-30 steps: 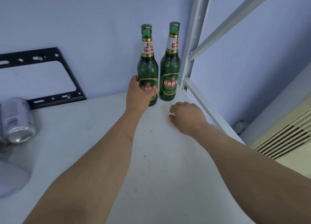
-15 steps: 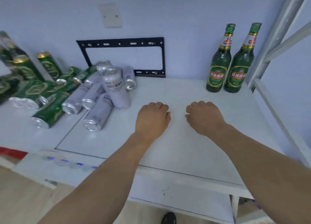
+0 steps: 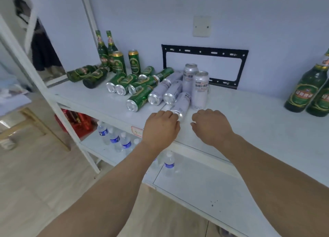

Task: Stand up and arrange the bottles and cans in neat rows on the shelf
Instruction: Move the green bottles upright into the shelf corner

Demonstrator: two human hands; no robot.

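We are seeing our left hand (image 3: 161,128), fingers curled, hiding a lying silver can's (image 3: 182,103) end, our right hand (image 3: 211,125) hovering loosely curled over the shelf (image 3: 258,122), gripping nothing.

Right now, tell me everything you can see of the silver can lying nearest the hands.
The nearest silver can lies on its side on the white shelf, its shiny metal end facing the camera. The body looks like matte silver aluminium with small dark print. The left hand covers part of that end; whether it touches cannot be told. An upright silver can stands close on its right, another fallen silver can on its left. No dents show.
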